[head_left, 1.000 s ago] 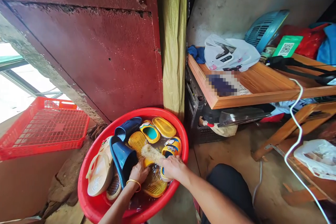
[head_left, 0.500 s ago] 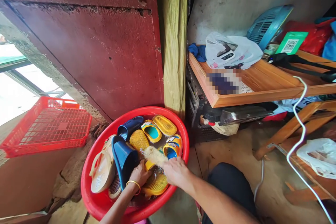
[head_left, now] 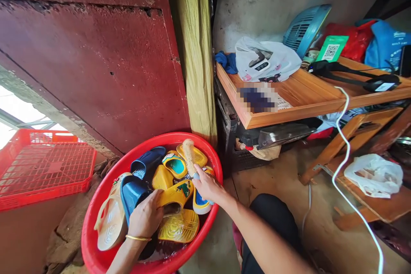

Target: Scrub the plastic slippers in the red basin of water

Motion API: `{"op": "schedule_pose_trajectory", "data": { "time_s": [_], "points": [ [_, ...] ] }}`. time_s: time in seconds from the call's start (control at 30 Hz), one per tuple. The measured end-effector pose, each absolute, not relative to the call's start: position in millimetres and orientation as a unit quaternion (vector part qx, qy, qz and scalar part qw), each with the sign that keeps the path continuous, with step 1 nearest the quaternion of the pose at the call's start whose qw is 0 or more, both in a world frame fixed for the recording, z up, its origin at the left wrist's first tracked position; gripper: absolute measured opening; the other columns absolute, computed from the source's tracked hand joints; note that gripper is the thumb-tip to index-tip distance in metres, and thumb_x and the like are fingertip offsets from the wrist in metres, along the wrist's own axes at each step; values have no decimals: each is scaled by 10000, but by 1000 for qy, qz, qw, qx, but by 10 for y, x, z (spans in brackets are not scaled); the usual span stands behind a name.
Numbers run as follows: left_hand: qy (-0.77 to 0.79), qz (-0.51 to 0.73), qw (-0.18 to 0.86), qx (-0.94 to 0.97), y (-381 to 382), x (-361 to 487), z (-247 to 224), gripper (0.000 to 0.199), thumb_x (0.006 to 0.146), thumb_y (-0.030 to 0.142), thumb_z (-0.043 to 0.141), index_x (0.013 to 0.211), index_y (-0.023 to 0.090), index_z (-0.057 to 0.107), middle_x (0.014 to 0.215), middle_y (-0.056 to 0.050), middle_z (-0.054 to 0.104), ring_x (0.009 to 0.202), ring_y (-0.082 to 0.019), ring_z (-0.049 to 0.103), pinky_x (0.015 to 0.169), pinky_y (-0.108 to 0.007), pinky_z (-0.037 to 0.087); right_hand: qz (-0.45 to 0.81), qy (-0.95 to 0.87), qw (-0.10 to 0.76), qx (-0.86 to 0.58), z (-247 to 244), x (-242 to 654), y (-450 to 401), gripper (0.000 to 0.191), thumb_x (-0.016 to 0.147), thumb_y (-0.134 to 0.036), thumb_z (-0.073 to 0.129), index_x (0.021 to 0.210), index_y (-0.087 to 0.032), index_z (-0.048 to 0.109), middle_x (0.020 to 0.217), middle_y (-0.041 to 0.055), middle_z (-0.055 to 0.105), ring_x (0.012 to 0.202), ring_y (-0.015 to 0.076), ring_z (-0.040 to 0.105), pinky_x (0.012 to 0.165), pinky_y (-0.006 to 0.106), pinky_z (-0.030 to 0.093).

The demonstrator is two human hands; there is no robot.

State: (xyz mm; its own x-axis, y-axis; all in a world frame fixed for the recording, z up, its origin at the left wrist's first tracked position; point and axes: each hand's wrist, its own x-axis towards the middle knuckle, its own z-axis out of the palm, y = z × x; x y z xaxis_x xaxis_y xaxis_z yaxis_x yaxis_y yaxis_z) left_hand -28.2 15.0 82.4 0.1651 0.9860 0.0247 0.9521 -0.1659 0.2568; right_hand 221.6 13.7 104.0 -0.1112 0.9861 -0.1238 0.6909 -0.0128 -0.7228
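Observation:
A red basin [head_left: 87,233] of water holds several slippers. My left hand [head_left: 146,215], a gold bangle on its wrist, grips a yellow slipper [head_left: 175,194] with a green figure on its strap. My right hand [head_left: 207,186] is closed round the handle of a scrubbing brush [head_left: 189,158], whose pale bristles are over the far yellow slipper [head_left: 201,157]. Below the gripped slipper lies a wet yellow sole [head_left: 180,226]. Blue slippers [head_left: 131,192] and a beige sandal [head_left: 111,222] rest on the left side. A yellow slipper with a blue inside [head_left: 201,203] is partly covered by my right hand.
Left of the basin is a red plastic crate [head_left: 48,167]. A dark red door [head_left: 96,64] and a yellowish curtain [head_left: 199,60] stand behind. To the right are a wooden tray table [head_left: 298,111], a white cable [head_left: 340,162] and a wooden stool [head_left: 379,205] bearing a plastic bag.
My left hand has lifted the yellow slipper, turning its strap into view. The brush has moved away from the slippers' middle, its bristles now pointing upward. The camera view has shifted right.

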Motion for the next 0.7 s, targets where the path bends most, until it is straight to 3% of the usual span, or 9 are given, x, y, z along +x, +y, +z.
{"op": "schedule_pose_trajectory", "data": {
  "time_s": [0.07, 0.13, 0.2, 0.27, 0.33, 0.4, 0.5, 0.6, 0.7],
  "points": [
    [609, 135, 42, 781, 165, -346, 921, 405, 751, 160, 500, 1128, 214, 639, 1129, -101, 771, 1020, -273, 740, 873, -344, 563, 394, -612, 248, -639, 971, 2120, 173, 812, 937, -415, 588, 1613, -140, 233, 1391, 193, 620, 1067, 284, 715, 909, 365, 553],
    [566, 200, -26, 799, 174, -406, 995, 378, 773, 156, 489, 1120, 207, 630, 1064, -102, 775, 973, -275, 746, 832, -351, 574, 475, -544, 296, -625, 889, 2025, 213, 889, 910, -477, 639, 1617, -169, 196, 1285, 177, 678, 779, 239, 750, 669, 331, 585],
    [516, 265, -85, 810, 169, -444, 1051, 358, 794, 136, 487, 1120, 204, 620, 994, -91, 767, 923, -264, 745, 810, -346, 574, 549, -458, 352, -604, 818, 1942, 255, 862, 926, -516, 614, 1603, -187, 194, 1116, 129, 729, 514, 161, 665, 441, 271, 502],
    [468, 316, -121, 817, 146, -449, 1089, 371, 805, 109, 489, 1147, 200, 602, 976, -85, 752, 913, -256, 736, 828, -349, 569, 595, -381, 396, -586, 773, 1871, 296, 807, 940, -577, 569, 1566, -202, 223, 946, 55, 730, 381, 108, 561, 331, 223, 398],
    [434, 357, -130, 817, 109, -415, 1098, 389, 822, 100, 492, 1191, 192, 575, 1006, -93, 736, 933, -254, 720, 858, -363, 564, 629, -332, 444, -545, 763, 1812, 334, 737, 903, -663, 575, 1454, -228, 351, 834, -15, 699, 337, 81, 510, 298, 192, 347],
    [416, 386, -118, 815, 67, -348, 1072, 403, 836, 106, 510, 1229, 185, 544, 1057, -109, 715, 961, -256, 703, 879, -381, 561, 669, -296, 495, -469, 785, 1769, 366, 648, 827, -743, 616, 1219, -245, 483, 693, -79, 637, 321, 73, 481, 291, 176, 327],
    [407, 403, -72, 817, 11, -217, 973, 439, 854, 128, 567, 1282, 191, 490, 1197, -145, 668, 1108, -278, 666, 955, -424, 546, 717, -267, 523, -376, 860, 1752, 410, 600, 739, -773, 686, 948, -251, 477, 517, -132, 498, 322, 70, 444, 309, 162, 329],
    [418, 411, 9, 810, -17, -115, 853, 540, 853, 194, 660, 1341, 205, 429, 1434, -202, 534, 1344, -332, 539, 1066, -505, 489, 705, -284, 544, -357, 953, 1773, 433, 589, 709, -715, 752, 937, -253, 468, 553, -134, 515, 328, 52, 427, 318, 156, 327],
    [456, 430, 130, 769, -17, -78, 790, 706, 828, 311, 735, 1426, 225, 370, 1566, -207, 392, 1460, -367, 406, 1143, -574, 403, 663, -359, 550, -360, 1050, 1778, 398, 592, 718, -626, 786, 1077, -256, 494, 690, -114, 589, 323, 41, 420, 300, 170, 312]
  ]
}}
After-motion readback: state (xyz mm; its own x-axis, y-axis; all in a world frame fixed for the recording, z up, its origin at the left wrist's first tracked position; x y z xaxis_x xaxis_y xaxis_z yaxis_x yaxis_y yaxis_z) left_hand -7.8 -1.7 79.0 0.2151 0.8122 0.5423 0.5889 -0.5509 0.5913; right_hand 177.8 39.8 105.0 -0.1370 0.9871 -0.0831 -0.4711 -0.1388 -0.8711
